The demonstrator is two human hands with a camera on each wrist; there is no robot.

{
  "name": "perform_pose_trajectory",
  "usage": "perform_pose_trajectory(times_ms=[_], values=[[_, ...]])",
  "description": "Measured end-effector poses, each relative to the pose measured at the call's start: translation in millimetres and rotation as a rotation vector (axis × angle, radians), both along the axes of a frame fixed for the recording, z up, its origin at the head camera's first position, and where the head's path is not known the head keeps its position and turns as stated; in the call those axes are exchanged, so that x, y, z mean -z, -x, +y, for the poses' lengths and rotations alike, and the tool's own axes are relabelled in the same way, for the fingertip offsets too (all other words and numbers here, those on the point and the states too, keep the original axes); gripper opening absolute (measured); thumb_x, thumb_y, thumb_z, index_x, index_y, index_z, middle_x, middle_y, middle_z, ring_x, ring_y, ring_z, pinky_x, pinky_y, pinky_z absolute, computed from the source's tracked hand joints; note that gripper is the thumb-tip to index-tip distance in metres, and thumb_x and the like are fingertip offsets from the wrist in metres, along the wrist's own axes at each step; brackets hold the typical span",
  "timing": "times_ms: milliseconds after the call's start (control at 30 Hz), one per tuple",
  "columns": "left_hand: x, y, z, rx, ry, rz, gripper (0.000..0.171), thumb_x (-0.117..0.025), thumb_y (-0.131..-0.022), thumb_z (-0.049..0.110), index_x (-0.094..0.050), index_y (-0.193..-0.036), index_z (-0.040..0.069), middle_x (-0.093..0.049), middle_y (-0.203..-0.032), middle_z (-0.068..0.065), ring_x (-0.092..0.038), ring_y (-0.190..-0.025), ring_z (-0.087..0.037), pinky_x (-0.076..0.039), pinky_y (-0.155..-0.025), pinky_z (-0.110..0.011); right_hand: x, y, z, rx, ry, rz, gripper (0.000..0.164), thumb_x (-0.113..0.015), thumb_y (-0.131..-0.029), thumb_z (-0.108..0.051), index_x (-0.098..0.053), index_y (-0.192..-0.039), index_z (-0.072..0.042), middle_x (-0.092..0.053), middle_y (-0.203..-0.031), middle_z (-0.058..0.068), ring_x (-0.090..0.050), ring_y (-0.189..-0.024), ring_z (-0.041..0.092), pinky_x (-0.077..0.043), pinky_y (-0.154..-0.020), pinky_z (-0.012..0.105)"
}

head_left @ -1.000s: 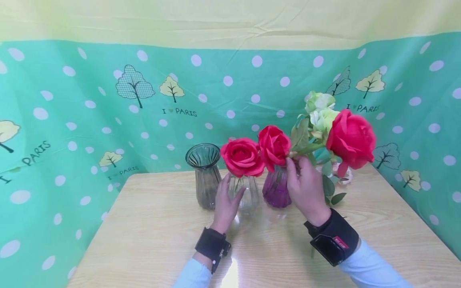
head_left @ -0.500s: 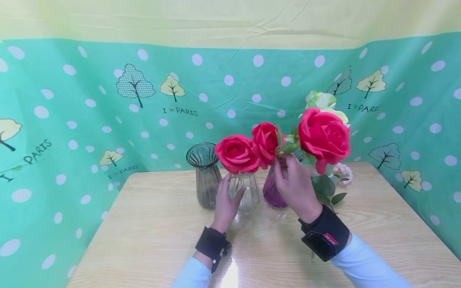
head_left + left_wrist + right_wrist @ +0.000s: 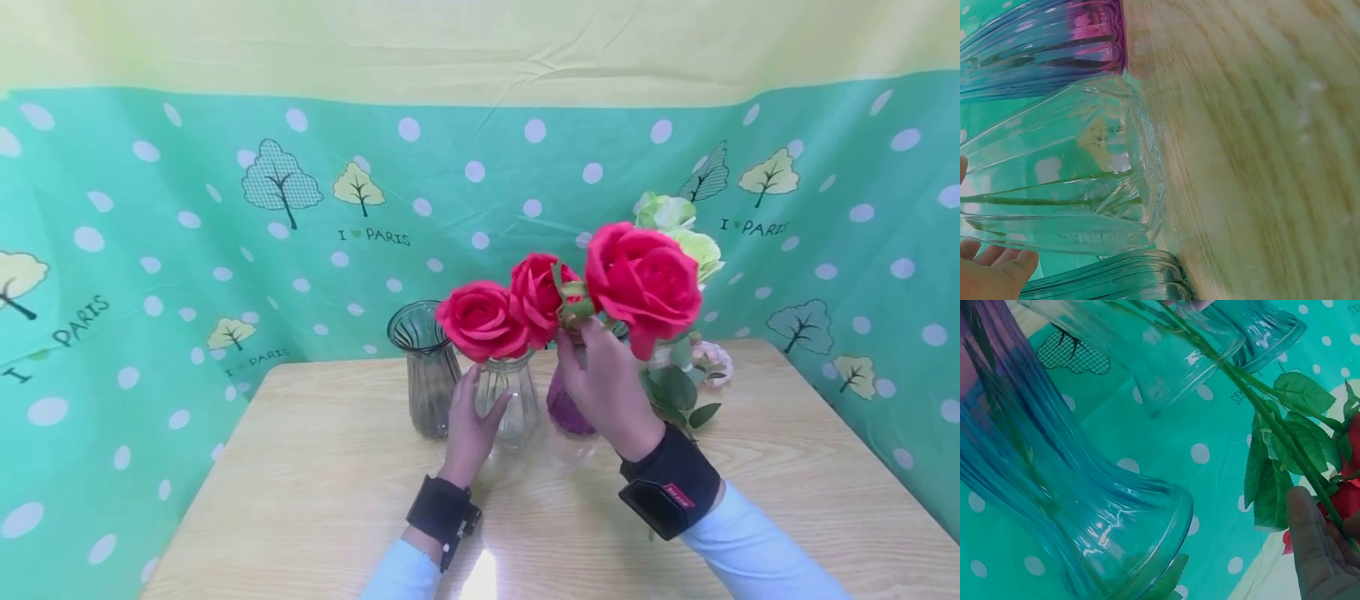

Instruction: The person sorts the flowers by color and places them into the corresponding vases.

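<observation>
My left hand [image 3: 471, 427] holds the clear ribbed glass vase [image 3: 519, 400], fingers on its left side and thumb across its front. A green stem [image 3: 1035, 201] stands inside that vase in the left wrist view. Over its mouth are two red roses [image 3: 480, 321], side by side. My right hand [image 3: 609, 387] pinches a green rose stem [image 3: 1297, 453] just under the blooms, beside a larger red rose [image 3: 643, 283]. The right wrist view shows this leafy stem running down into the clear vase. Behind my right hand, a purple and blue vase [image 3: 567, 404] is partly hidden.
A smoky grey-green vase [image 3: 433, 387] stands just left of the clear one. Pale green flowers [image 3: 667, 212] rise at the back right. A pale pink flower [image 3: 716, 362] and green leaves [image 3: 675, 392] are on the right of the wooden table [image 3: 315, 492]. A dotted curtain [image 3: 420, 167] hangs behind.
My right hand has moved left, taking the larger rose with it. The two roses over the clear vase have shifted left too. My left hand has stayed in place at the vase.
</observation>
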State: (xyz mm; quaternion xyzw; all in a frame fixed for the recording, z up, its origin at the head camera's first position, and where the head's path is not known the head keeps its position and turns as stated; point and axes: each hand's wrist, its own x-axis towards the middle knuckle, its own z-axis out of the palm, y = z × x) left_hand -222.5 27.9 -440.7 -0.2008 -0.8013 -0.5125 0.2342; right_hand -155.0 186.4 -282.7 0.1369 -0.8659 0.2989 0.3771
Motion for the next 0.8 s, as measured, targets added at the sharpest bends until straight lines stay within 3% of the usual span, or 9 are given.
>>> perform_pose_trajectory(times_ms=[100, 267, 367, 500, 633, 800], values=[[-1.1, 0.6, 1, 0.018, -0.007, -0.015, 0.061, -0.069, -0.084, 0.021, -0.042, -0.137, 0.008, -0.051, -0.133, -0.013, -0.050, -0.124, -0.029, -0.045, -0.102, -0.044, 0.6, -1.7, 2, 0.006, 0.099, 0.019, 0.013, -0.059, -0.086, 0.003, -0.058, -0.098, 0.008, -0.067, -0.086, 0.017, -0.067, -0.077, 0.027, -0.058, -0.068, 0.035], [-3.7, 1.4, 1, 0.035, -0.015, -0.015, 0.058, -0.070, -0.084, 0.020, -0.044, -0.136, 0.018, -0.054, -0.130, -0.005, -0.047, -0.126, -0.021, -0.043, -0.105, -0.041, -2.1, -4.7, 5, -0.002, 0.203, 0.045, 0.012, -0.055, -0.088, 0.002, -0.057, -0.099, 0.008, -0.065, -0.086, 0.016, -0.064, -0.077, 0.024, -0.052, -0.070, 0.014], [-3.2, 0.8, 1, 0.026, -0.005, -0.002, 0.054, -0.069, -0.085, 0.022, -0.045, -0.133, 0.017, -0.055, -0.126, -0.004, -0.050, -0.123, -0.021, -0.045, -0.103, -0.040, -6.2, -6.5, 8, -0.012, 0.237, 0.062, 0.012, -0.054, -0.089, 0.002, -0.056, -0.099, 0.009, -0.065, -0.086, 0.016, -0.062, -0.075, 0.019, -0.046, -0.071, 0.004], [-3.1, -0.4, 0, 0.020, 0.002, -0.009, 0.051, -0.068, -0.086, 0.024, -0.047, -0.132, 0.014, -0.055, -0.124, -0.006, -0.050, -0.122, -0.023, -0.045, -0.102, -0.041, -12.5, -8.8, 11, -0.008, 0.267, 0.104, 0.011, -0.053, -0.088, 0.002, -0.056, -0.096, 0.009, -0.066, -0.084, 0.016, -0.058, -0.073, 0.002, -0.046, -0.068, 0.004], [-5.4, -3.5, 0, 0.018, 0.005, -0.094, 0.058, -0.066, -0.087, 0.028, -0.042, -0.137, 0.012, -0.051, -0.133, -0.011, -0.048, -0.126, -0.028, -0.043, -0.104, -0.045, -18.6, -11.3, 16, 0.007, 0.311, 0.150, 0.009, -0.053, -0.086, 0.003, -0.057, -0.092, 0.009, -0.066, -0.080, 0.018, -0.052, -0.071, -0.011, -0.045, -0.065, 0.004], [-7.1, -5.4, -1, 0.014, 0.006, -0.209, 0.066, -0.065, -0.087, 0.034, -0.036, -0.142, 0.011, -0.045, -0.140, -0.013, -0.044, -0.129, -0.030, -0.040, -0.106, -0.048, -23.6, -14.0, 23, 0.005, 0.364, 0.193, 0.010, -0.053, -0.086, 0.003, -0.056, -0.089, 0.012, -0.065, -0.075, 0.018, -0.055, -0.069, -0.013, -0.048, -0.065, 0.005]])
